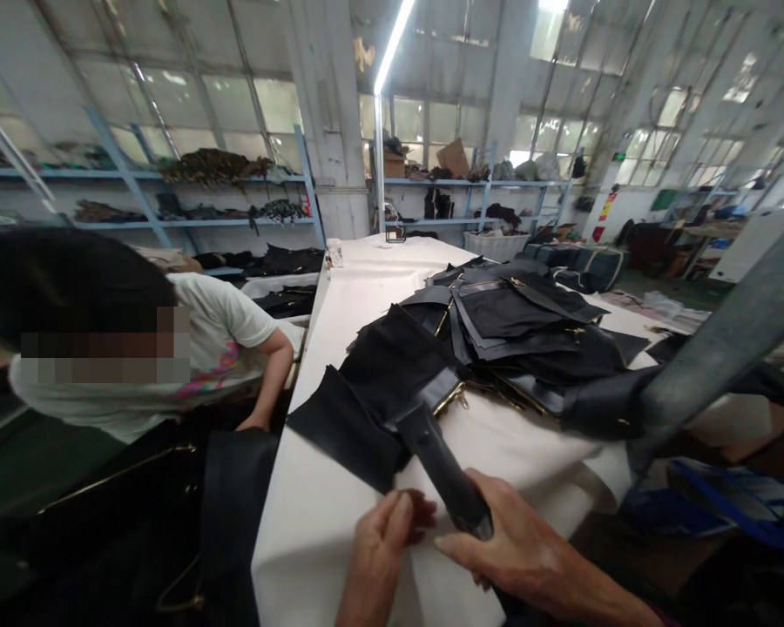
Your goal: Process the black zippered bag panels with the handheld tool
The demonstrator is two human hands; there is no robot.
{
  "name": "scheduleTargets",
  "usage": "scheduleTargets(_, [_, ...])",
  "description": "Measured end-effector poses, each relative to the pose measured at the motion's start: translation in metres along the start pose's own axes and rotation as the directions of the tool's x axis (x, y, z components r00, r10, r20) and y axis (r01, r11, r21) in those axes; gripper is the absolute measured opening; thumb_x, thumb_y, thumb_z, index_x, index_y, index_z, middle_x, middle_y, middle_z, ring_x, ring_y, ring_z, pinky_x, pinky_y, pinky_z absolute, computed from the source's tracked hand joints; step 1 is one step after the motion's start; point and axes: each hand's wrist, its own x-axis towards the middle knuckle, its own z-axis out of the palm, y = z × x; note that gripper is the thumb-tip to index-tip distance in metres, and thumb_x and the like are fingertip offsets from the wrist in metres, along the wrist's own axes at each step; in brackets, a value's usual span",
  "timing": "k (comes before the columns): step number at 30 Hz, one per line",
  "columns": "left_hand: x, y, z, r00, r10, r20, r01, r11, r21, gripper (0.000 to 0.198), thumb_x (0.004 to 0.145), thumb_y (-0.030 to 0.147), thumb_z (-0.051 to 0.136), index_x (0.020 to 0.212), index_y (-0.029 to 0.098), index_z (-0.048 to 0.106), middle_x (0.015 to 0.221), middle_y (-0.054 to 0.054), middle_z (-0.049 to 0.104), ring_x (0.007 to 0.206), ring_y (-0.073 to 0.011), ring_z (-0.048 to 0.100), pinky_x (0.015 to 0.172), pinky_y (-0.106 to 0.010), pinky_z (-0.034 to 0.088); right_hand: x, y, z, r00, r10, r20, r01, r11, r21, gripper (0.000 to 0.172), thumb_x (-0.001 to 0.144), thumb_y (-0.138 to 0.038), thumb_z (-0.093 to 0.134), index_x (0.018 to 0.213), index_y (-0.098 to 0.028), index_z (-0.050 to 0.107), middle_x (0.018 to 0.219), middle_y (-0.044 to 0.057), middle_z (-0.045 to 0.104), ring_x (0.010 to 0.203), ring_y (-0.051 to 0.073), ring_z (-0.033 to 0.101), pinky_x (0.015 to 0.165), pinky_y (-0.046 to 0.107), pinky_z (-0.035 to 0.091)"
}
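A long workshop hall with tall factory windows frames the scene, and blue metal shelves (235, 222) loaded with dark material run along the far wall, well ahead of the hands. Directly under both hands lies a long bench (314, 531) covered in white. Farther ahead and to the right of the right hand, a large pile of black leather panels (523, 322) with brass-coloured zippers spreads across the bench. A grey metal bar (725, 335) slants across the view beyond the right hand. Left of the left hand, a co-worker (215, 331) in a white T-shirt leans over at the bench edge, and a black leather piece (235, 514) hangs down the bench side between that person and the left hand.

Just ahead of the hands, a black leather panel (346, 427) lies flat on the white cover. A narrow black leather strip (435, 461) runs from the panel's zippered edge down to the right hand (529, 549), whose fingers are closed around its lower end. Beside it, the left hand (379, 544) is curled, fingertips close to the strip. Whether those fingers pinch anything, you cannot tell from this view.
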Motion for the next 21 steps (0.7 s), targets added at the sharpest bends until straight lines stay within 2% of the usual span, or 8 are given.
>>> scheduleTargets(3, [-0.024,-0.008,0.017,0.996,0.033,0.079,-0.029,0.998,-0.059,0.052,0.075,0.063,0.058,0.084,0.013,0.068,0.071,-0.006,0.067,0.065,-0.0184,0.060,0.059,-0.025,0.047,0.004,-0.004,0.008,0.998,-0.069,-0.004,0.069,0.997,-0.017,0.015,0.072,-0.023,0.062,0.082,-0.016,0.054,0.075,0.000,0.057,0.059,0.013,0.058,0.050,0.022,0.046])
scheduleTargets(7, [-0.036,-0.003,0.018,0.996,-0.069,-0.055,0.062,0.990,-0.129,0.058,0.069,0.068,0.061,0.082,0.012,0.068,0.054,-0.001,0.056,0.051,-0.0134,0.050,0.046,-0.021,0.038,-0.002,0.000,0.014,0.989,-0.084,0.118,0.082,0.996,0.025,0.024,0.074,-0.026,0.064,0.097,-0.020,0.060,0.088,0.001,0.062,0.077,0.018,0.060,0.062,0.025,0.047])
scheduleTargets(10, [-0.041,0.002,0.018,0.982,-0.127,-0.138,0.104,0.982,-0.159,0.060,0.066,0.070,0.062,0.078,0.011,0.068,0.054,-0.003,0.056,0.051,-0.0139,0.052,0.045,-0.021,0.038,-0.006,0.005,0.013,0.982,-0.077,0.175,0.064,0.995,0.075,0.032,0.077,-0.029,0.064,0.108,-0.025,0.059,0.098,0.001,0.063,0.084,0.020,0.060,0.066,0.026,0.046])
scheduleTargets(13, [-0.047,0.005,0.022,0.979,-0.085,-0.183,0.061,0.989,-0.137,0.056,0.064,0.066,0.067,0.078,0.012,0.068,0.059,-0.006,0.061,0.059,-0.0181,0.058,0.048,-0.022,0.042,-0.006,0.004,0.014,0.980,-0.120,0.159,0.118,0.993,0.018,0.033,0.073,-0.023,0.065,0.106,-0.022,0.059,0.104,0.003,0.062,0.093,0.022,0.057,0.077,0.029,0.046])
scheduleTargets(15, [-0.050,0.007,0.026,0.975,-0.045,-0.218,0.019,0.992,-0.121,0.051,0.062,0.061,0.072,0.079,0.013,0.069,0.067,-0.008,0.066,0.070,-0.0222,0.062,0.056,-0.024,0.046,-0.004,0.002,0.018,0.977,-0.154,0.148,0.161,0.986,-0.039,0.026,0.074,-0.021,0.060,0.100,-0.019,0.058,0.103,0.005,0.063,0.094,0.022,0.056,0.080,0.030,0.045])
scheduleTargets(18, [-0.053,0.011,0.025,0.962,-0.019,-0.274,-0.003,0.997,-0.079,0.043,0.060,0.052,0.076,0.075,0.012,0.070,0.068,-0.008,0.067,0.077,-0.0254,0.063,0.064,-0.025,0.049,-0.003,0.000,0.030,0.961,-0.239,0.140,0.254,0.962,-0.098,0.021,0.075,-0.018,0.054,0.097,-0.017,0.056,0.092,0.005,0.064,0.083,0.019,0.057,0.074,0.027,0.045])
scheduleTargets(21, [-0.056,0.017,0.017,0.932,-0.065,-0.358,0.048,0.997,-0.058,0.034,0.061,0.045,0.078,0.072,0.014,0.069,0.062,-0.006,0.065,0.069,-0.0234,0.063,0.058,-0.024,0.047,-0.007,0.003,0.038,0.949,-0.290,0.125,0.307,0.939,-0.155,0.038,0.069,-0.014,0.057,0.107,-0.018,0.055,0.095,0.005,0.065,0.084,0.019,0.056,0.075,0.027,0.044])
